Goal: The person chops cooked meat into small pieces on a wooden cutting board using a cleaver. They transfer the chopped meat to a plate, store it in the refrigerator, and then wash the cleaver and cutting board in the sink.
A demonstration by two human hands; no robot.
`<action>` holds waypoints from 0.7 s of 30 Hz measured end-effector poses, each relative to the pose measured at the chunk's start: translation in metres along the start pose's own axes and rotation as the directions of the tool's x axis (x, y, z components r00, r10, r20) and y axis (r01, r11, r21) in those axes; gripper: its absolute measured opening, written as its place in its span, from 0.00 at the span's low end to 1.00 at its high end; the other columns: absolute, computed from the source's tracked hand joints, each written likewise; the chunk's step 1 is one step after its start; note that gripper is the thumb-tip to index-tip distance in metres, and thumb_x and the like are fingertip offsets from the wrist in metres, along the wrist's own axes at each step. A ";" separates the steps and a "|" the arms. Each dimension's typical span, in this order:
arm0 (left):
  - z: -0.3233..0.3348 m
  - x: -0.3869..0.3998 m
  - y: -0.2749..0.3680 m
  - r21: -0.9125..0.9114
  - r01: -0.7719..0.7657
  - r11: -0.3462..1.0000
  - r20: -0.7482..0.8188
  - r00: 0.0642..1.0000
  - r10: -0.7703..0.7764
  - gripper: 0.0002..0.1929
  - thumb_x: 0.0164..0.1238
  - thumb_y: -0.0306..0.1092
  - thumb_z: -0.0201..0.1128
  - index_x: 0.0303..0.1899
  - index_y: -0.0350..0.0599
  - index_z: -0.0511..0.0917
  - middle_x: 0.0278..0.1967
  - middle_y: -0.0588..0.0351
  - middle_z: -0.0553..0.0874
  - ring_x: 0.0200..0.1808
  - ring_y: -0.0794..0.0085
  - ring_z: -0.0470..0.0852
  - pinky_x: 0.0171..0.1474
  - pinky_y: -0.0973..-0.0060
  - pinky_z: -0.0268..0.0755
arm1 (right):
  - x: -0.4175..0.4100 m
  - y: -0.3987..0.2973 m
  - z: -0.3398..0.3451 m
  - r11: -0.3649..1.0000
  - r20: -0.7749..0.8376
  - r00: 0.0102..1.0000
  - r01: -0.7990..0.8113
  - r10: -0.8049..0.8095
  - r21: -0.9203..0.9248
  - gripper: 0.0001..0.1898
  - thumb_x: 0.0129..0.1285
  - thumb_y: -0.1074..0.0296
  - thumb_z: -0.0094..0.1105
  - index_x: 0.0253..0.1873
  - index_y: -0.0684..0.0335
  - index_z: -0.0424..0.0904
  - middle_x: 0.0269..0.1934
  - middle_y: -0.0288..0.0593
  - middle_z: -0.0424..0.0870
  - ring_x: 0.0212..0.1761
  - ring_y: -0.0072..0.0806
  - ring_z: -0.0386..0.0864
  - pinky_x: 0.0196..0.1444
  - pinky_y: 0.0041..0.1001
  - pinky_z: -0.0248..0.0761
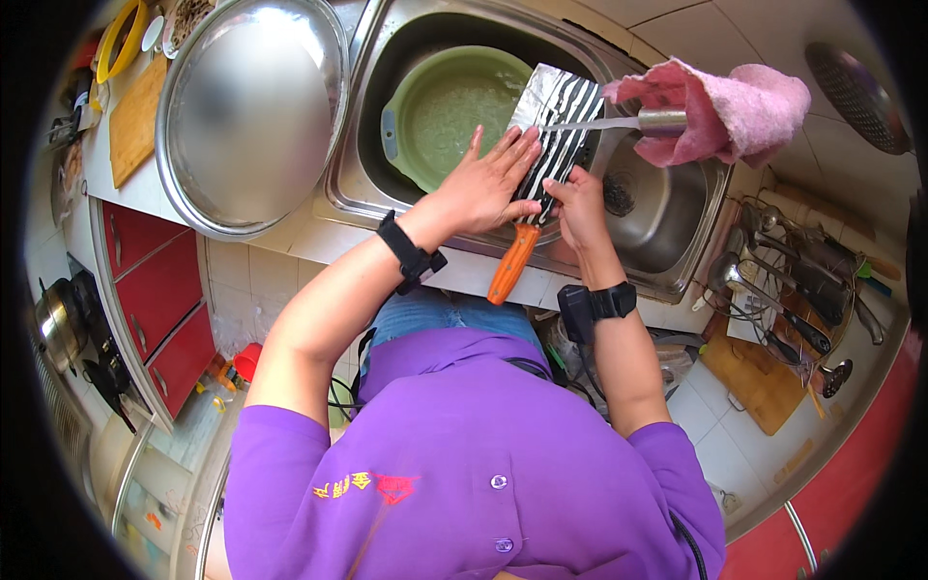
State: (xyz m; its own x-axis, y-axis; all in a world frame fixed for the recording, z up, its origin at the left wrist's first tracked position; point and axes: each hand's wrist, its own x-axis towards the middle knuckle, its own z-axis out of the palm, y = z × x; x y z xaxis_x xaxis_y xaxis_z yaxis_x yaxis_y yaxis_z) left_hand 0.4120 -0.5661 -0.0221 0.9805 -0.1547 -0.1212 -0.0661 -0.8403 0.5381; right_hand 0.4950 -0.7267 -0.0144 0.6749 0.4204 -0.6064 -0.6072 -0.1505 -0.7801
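A kitchen cleaver (569,148) with a black-and-white striped blade and an orange handle is held slantwise over the edge between the sink's two basins. My right hand (582,210) pinches the blade's right edge near the handle. Flat against the blade's left side lies my left hand (500,177), its fingers spread. From the faucet (662,122), wrapped in a pink cloth (761,109), a thin stream of water (612,124) runs onto the blade. Below, in the left basin, a green plastic tub (435,116) holds water.
A large round metal lid or tray (168,145) stands left of the sink (341,190), beside a wooden cutting board (138,119). At the right hangs a rack with ladles (725,270) and other utensils. The right basin (670,210) has a dark drain strainer (618,194).
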 end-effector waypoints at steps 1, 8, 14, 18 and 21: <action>0.001 0.004 -0.005 0.006 -0.018 1.000 -0.012 1.000 0.018 0.43 0.67 0.64 0.43 0.71 0.38 0.49 0.74 0.47 0.49 0.75 0.56 0.45 0.71 0.41 0.31 | -0.005 0.000 -0.002 0.995 -0.011 1.000 -0.027 0.026 -0.091 0.07 0.60 0.81 0.54 0.42 0.66 0.77 0.32 0.36 0.83 0.26 0.18 0.80 0.21 0.17 0.71; -0.001 0.033 -0.024 -0.023 0.072 0.997 -0.080 0.994 -0.074 0.41 0.69 0.60 0.44 0.71 0.36 0.46 0.73 0.42 0.47 0.75 0.54 0.46 0.71 0.43 0.32 | -0.025 0.011 -0.003 0.993 0.152 0.981 -0.120 0.121 -0.019 0.08 0.61 0.82 0.53 0.44 0.68 0.76 0.33 0.38 0.83 0.29 0.20 0.82 0.27 0.19 0.77; 0.005 -0.002 0.018 -0.190 -0.125 0.974 0.082 0.986 0.142 0.41 0.66 0.59 0.50 0.70 0.34 0.51 0.72 0.41 0.52 0.74 0.53 0.48 0.71 0.44 0.37 | -0.006 0.005 -0.015 0.996 0.061 0.996 -0.073 0.070 0.051 0.08 0.59 0.81 0.54 0.43 0.66 0.77 0.31 0.34 0.82 0.24 0.15 0.77 0.21 0.14 0.67; -0.002 0.018 0.014 -0.070 -0.054 0.996 -0.008 0.999 0.054 0.42 0.66 0.60 0.49 0.69 0.32 0.54 0.72 0.41 0.53 0.74 0.52 0.49 0.71 0.45 0.39 | 0.000 0.002 -0.013 0.996 0.105 0.993 -0.057 0.050 0.066 0.09 0.59 0.81 0.53 0.44 0.67 0.78 0.32 0.35 0.82 0.26 0.16 0.78 0.23 0.15 0.69; -0.004 0.032 0.012 -0.169 0.000 0.986 -0.130 0.991 -0.022 0.40 0.67 0.58 0.49 0.67 0.31 0.56 0.70 0.40 0.57 0.73 0.51 0.53 0.70 0.45 0.42 | 0.006 0.005 -0.005 0.968 0.091 0.996 -0.046 0.024 0.246 0.08 0.61 0.82 0.51 0.44 0.68 0.77 0.36 0.38 0.82 0.30 0.19 0.80 0.29 0.19 0.75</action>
State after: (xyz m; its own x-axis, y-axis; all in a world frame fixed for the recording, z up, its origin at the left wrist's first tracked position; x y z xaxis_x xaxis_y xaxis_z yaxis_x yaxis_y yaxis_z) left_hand 0.4430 -0.5793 -0.0159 0.9974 -0.0674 -0.0237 -0.0341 -0.7405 0.6712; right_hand 0.4982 -0.7299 -0.0225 0.6191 0.4968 -0.6082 -0.7219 0.0550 -0.6898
